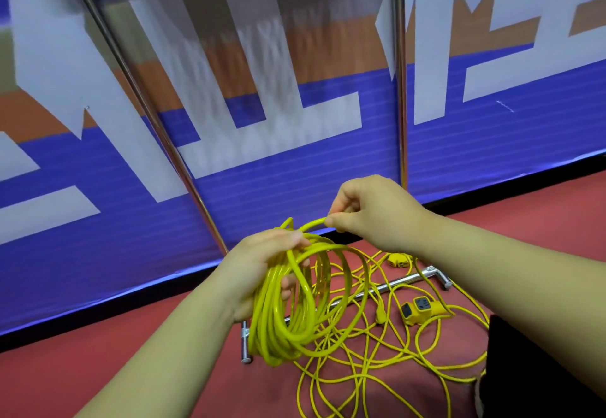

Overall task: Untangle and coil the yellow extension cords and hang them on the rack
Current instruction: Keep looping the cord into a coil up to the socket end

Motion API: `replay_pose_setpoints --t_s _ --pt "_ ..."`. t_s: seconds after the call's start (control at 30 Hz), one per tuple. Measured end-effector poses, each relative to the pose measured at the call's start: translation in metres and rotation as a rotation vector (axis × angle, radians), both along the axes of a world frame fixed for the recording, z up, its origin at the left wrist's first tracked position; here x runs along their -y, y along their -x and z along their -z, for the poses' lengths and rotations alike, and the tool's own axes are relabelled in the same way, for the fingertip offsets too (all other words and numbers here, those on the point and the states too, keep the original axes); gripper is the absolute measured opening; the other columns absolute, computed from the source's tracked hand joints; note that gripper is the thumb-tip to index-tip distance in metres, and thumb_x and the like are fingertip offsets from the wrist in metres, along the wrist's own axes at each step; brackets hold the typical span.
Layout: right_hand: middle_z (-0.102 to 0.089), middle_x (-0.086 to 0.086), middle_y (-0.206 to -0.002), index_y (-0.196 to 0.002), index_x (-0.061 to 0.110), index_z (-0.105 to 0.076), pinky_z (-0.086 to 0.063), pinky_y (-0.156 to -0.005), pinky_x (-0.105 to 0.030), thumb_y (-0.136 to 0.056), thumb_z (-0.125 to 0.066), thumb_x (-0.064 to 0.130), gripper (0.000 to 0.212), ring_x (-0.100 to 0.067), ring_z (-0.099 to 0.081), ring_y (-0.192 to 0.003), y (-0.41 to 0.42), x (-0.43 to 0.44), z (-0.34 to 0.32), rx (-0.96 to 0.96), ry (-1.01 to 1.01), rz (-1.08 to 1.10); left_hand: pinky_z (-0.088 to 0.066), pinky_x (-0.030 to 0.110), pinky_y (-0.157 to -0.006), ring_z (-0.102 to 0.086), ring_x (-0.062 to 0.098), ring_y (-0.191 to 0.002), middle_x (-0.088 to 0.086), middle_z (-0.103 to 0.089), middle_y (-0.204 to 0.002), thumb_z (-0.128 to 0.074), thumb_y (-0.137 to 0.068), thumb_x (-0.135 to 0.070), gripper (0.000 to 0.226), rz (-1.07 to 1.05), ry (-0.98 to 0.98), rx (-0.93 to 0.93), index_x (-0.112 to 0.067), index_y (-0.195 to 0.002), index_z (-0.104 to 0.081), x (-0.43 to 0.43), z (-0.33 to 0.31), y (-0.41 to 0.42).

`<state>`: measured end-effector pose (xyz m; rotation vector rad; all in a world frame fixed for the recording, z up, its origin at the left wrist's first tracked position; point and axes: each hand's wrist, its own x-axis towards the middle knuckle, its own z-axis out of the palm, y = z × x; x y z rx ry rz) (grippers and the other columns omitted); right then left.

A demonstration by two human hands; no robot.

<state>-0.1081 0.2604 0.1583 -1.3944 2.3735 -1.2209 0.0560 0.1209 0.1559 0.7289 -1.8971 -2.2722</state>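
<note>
My left hand (259,263) grips a thick coil of yellow extension cord (282,322) that hangs down from it in several loops. My right hand (370,211) pinches a strand of the same cord (313,222) just above and to the right of the left hand. More yellow cord lies in a loose tangle on the red floor (377,362) below the coil. Two yellow socket blocks are on the floor, one (418,309) to the right of the coil and one (398,260) partly hidden behind my right forearm. The chrome rack has two uprights (400,89) and a base bar (403,281).
The rack's left upright (144,103) slants across a blue, white and orange banner wall (295,171) right behind it. A chrome foot (245,342) of the rack sticks out under the coil. A dark shape (541,368) fills the lower right corner.
</note>
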Motion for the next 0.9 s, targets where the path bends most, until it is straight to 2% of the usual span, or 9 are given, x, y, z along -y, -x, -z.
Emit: replay_pose_setpoints --t_s 0.17,0.27,0.37,0.47,0.53,0.63,0.73,0.8,0.9 --pt "-0.058 0.006 -0.059 -0.087 0.011 -0.055 -0.037 -0.044 -0.016 -0.091 -0.071 0.030 0.025 -0.009 -0.049 -0.053 0.025 -0.014 0.003 0.317 -0.159 -0.214 -0.040 0.022 -0.039 -0.043 0.013 -0.039 0.018 -0.058 -0.077 -0.070 -0.083 -0.017 0.010 0.011 0.110 -0.122 -0.013 -0.074 -0.071 0.014 -0.004 -0.006" --pt "-0.061 -0.004 -0.073 -0.092 0.011 -0.053 -0.040 -0.056 -0.018 -0.097 -0.062 0.024 0.017 -0.015 -0.053 -0.068 0.045 -0.021 0.018 0.539 -0.227 -0.268 -0.038 0.023 -0.037 -0.041 0.011 -0.038 0.012 -0.061 -0.074 -0.064 -0.083 -0.015 0.008 -0.111 0.038 -0.260 -0.011 -0.076 -0.066 0.032 -0.013 -0.012" --pt "-0.067 -0.008 -0.083 -0.091 0.015 -0.056 -0.041 -0.069 -0.025 -0.099 -0.056 0.020 0.009 -0.009 -0.056 -0.069 0.054 -0.015 0.028 0.703 -0.198 -0.301 -0.039 0.024 -0.038 -0.041 0.012 -0.038 0.009 -0.062 -0.070 -0.072 -0.081 -0.014 0.015 -0.143 0.066 -0.317 -0.007 -0.086 -0.059 0.047 -0.016 -0.019" --pt "-0.070 -0.007 -0.091 -0.085 0.023 -0.059 -0.038 -0.071 -0.030 -0.091 -0.058 0.024 0.007 -0.012 -0.057 -0.081 0.056 -0.010 0.038 0.685 -0.325 -0.375 -0.039 0.023 -0.039 -0.041 0.013 -0.040 0.004 -0.058 -0.060 -0.066 -0.085 -0.018 0.018 -0.181 0.109 -0.306 -0.003 -0.088 -0.056 0.055 -0.013 -0.022" --pt "-0.063 -0.010 -0.088 -0.085 0.017 -0.057 -0.035 -0.062 -0.024 -0.086 -0.063 0.028 0.012 -0.008 -0.052 -0.072 0.053 -0.009 0.046 0.609 -0.447 -0.419 -0.039 0.022 -0.039 -0.040 0.013 -0.040 0.003 -0.058 -0.058 -0.061 -0.086 -0.020 0.017 -0.214 0.090 -0.299 -0.004 -0.087 -0.056 0.061 -0.012 -0.024" --pt "-0.063 -0.008 -0.085 -0.095 0.008 -0.059 -0.033 -0.054 -0.015 -0.098 -0.060 0.024 0.016 -0.002 -0.054 -0.065 0.051 -0.008 0.053 0.550 -0.522 -0.437 -0.040 0.020 -0.040 -0.042 0.010 -0.038 0.010 -0.058 -0.071 -0.061 -0.087 -0.020 0.012 -0.235 0.028 -0.310 -0.009 -0.082 -0.061 0.069 -0.009 -0.028" --pt "-0.065 -0.001 -0.076 -0.106 0.012 -0.068 -0.042 -0.052 -0.018 -0.102 -0.054 0.024 0.019 -0.010 -0.059 -0.064 0.050 -0.003 0.048 0.674 -0.331 -0.279 -0.043 0.020 -0.039 -0.042 0.009 -0.038 0.009 -0.058 -0.075 -0.059 -0.087 -0.024 0.013 -0.235 -0.014 -0.305 -0.011 -0.088 -0.061 0.074 -0.007 -0.034" --pt "-0.050 0.001 -0.062 -0.113 0.017 -0.070 -0.038 -0.045 -0.019 -0.101 -0.053 0.029 0.024 -0.009 -0.045 -0.049 0.052 0.004 0.039 0.783 -0.087 -0.101 -0.043 0.021 -0.038 -0.042 0.009 -0.039 0.009 -0.058 -0.074 -0.060 -0.085 -0.031 0.024 -0.259 -0.009 -0.273 -0.010 -0.098 -0.063 0.076 -0.004 -0.035" --pt "-0.036 0.004 -0.056 -0.112 0.019 -0.073 -0.027 -0.043 -0.019 -0.099 -0.054 0.038 0.030 -0.009 -0.027 -0.046 0.050 0.010 0.017 1.018 0.211 0.047 -0.041 0.022 -0.040 -0.042 0.012 -0.041 0.011 -0.053 -0.073 -0.064 -0.081 -0.044 0.047 -0.326 0.026 -0.168 -0.009 -0.112 -0.066 0.081 0.009 -0.033"
